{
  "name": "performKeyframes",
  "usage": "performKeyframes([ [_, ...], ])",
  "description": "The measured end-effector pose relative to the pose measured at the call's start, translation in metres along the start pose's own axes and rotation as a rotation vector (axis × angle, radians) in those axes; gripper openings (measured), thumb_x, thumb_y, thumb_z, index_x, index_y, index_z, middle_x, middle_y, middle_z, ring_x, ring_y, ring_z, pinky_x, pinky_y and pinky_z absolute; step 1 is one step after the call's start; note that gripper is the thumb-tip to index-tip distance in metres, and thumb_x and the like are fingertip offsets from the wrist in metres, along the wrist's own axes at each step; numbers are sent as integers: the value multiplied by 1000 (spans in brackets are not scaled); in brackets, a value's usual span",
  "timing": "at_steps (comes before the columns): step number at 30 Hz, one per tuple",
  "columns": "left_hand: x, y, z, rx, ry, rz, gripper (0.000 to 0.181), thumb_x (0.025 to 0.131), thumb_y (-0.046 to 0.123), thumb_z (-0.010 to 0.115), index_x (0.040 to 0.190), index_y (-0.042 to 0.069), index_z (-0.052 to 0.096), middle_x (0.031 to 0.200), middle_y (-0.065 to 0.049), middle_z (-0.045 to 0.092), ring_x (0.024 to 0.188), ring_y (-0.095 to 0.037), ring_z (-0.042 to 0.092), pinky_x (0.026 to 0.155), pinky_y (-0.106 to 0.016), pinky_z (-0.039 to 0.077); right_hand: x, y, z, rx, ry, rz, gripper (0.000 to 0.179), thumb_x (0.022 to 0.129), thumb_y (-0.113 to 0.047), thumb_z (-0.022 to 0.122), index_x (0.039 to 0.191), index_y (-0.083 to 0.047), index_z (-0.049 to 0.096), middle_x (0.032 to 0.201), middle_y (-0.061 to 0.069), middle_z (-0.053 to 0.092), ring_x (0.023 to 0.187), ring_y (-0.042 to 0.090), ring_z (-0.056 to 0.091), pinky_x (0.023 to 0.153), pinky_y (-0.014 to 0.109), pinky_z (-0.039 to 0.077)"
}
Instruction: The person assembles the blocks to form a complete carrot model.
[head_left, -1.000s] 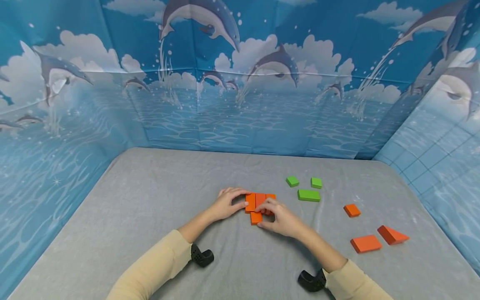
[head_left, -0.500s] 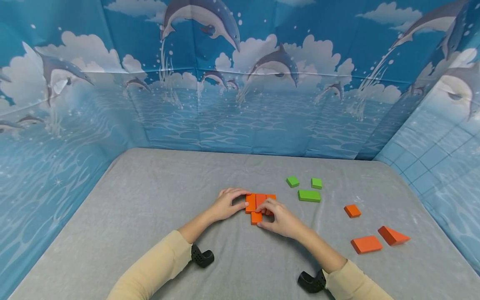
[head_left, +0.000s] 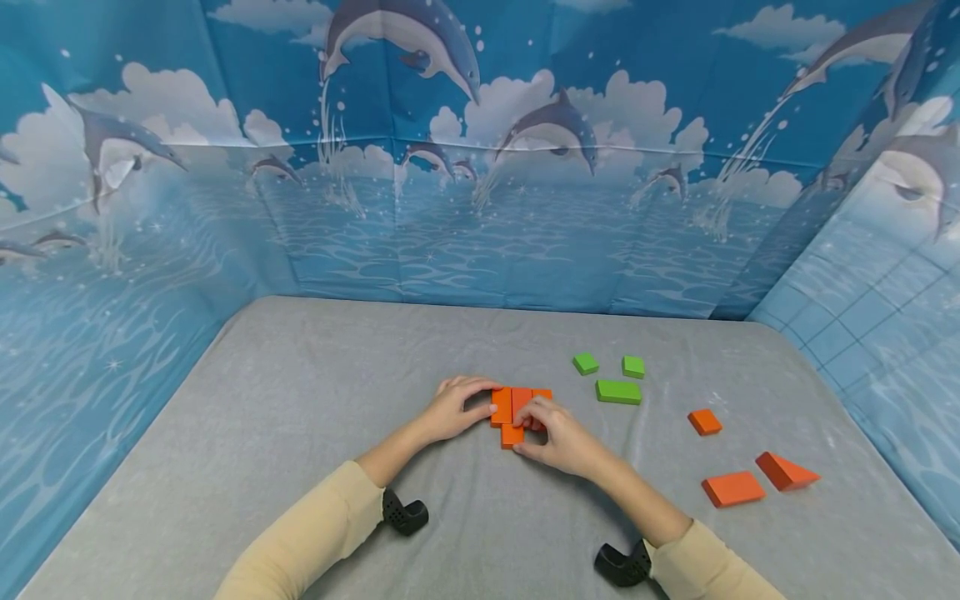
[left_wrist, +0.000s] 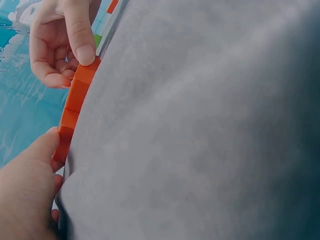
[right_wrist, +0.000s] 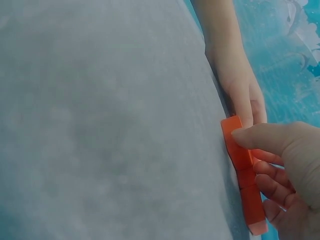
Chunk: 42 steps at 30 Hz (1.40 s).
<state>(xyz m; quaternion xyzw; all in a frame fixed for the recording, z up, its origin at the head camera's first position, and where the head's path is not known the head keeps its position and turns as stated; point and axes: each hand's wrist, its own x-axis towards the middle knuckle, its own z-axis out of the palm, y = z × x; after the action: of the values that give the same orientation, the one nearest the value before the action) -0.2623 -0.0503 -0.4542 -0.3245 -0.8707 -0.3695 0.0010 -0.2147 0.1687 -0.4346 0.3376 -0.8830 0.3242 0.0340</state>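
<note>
In the head view, flat orange blocks lie side by side in a row at the middle of the table. My left hand (head_left: 453, 408) rests at the row's left end, thumb against the side of the leftmost orange block (head_left: 501, 408) and index finger at its far corner. A smaller orange block (head_left: 512, 436) lies against the row's near side. My right hand (head_left: 558, 435) pinches it, thumb at the near edge and index finger at the far edge. This hand covers part of the row's right end. The right wrist view shows the thumb on an orange block (right_wrist: 235, 142).
Right of the row lie two small green blocks (head_left: 585, 363) and a longer green block (head_left: 618, 392). Farther right are a small orange block (head_left: 704, 421), an orange rectangular block (head_left: 732, 488) and an orange wedge (head_left: 786, 471). A dolphin-print curtain (head_left: 480, 242) surrounds the grey table (head_left: 337, 358).
</note>
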Motion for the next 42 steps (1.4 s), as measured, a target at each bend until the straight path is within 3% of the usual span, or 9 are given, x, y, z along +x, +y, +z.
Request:
performKeyframes([
  [6, 2, -4, -2, -1, 2, 5, 37, 91, 28, 57, 125, 14, 56, 128, -4, 54, 121, -24, 42, 101, -50, 20, 3, 1, 0, 7, 12, -3, 25, 75, -14, 76, 92, -10, 59, 84, -2, 54, 76, 12, 49, 67, 26, 44],
  [10, 3, -6, -3, 2, -2, 10, 37, 91, 29, 57, 125, 15, 56, 128, -4, 54, 121, -23, 43, 100, -49, 20, 3, 2, -3, 71, 30, -26, 26, 76, -14, 75, 95, -8, 60, 86, 1, 56, 76, 14, 50, 67, 27, 44],
  [13, 4, -7, -4, 3, -5, 16, 37, 91, 29, 57, 126, 14, 56, 128, -4, 54, 121, -23, 43, 101, -49, 20, 1, 5, -12, 109, 69, -34, 28, 76, -11, 75, 99, -6, 61, 88, 3, 58, 76, 17, 51, 67, 29, 44],
  [17, 3, -7, -4, 1, -6, 21, 38, 91, 29, 57, 126, 14, 56, 129, -4, 53, 122, -24, 42, 100, -49, 20, -6, 14, -31, 84, 145, -15, 30, 75, -9, 74, 103, -4, 62, 90, 7, 59, 76, 19, 51, 65, 30, 42],
  [25, 4, -9, -3, 10, -8, 2, 38, 91, 30, 57, 126, 17, 56, 130, -3, 53, 123, -22, 41, 101, -47, 21, -38, 45, -79, 49, 225, 85, 34, 79, -8, 70, 112, -4, 61, 99, 12, 60, 79, 15, 50, 68, 28, 41],
  [35, 3, -7, -3, -2, -17, 1, 38, 91, 29, 57, 127, 17, 55, 130, -3, 52, 124, -23, 40, 100, -49, 21, -88, 79, -130, -29, 180, 271, 34, 85, -14, 66, 116, -2, 59, 108, 1, 59, 86, 14, 49, 69, 23, 39],
  [42, 2, -8, -3, -3, -17, 4, 39, 91, 29, 57, 127, 16, 55, 131, -3, 52, 124, -23, 40, 101, -49, 20, -119, 100, -152, -64, 127, 377, 34, 84, -16, 66, 114, 0, 60, 105, -1, 61, 82, 3, 49, 66, 22, 41],
])
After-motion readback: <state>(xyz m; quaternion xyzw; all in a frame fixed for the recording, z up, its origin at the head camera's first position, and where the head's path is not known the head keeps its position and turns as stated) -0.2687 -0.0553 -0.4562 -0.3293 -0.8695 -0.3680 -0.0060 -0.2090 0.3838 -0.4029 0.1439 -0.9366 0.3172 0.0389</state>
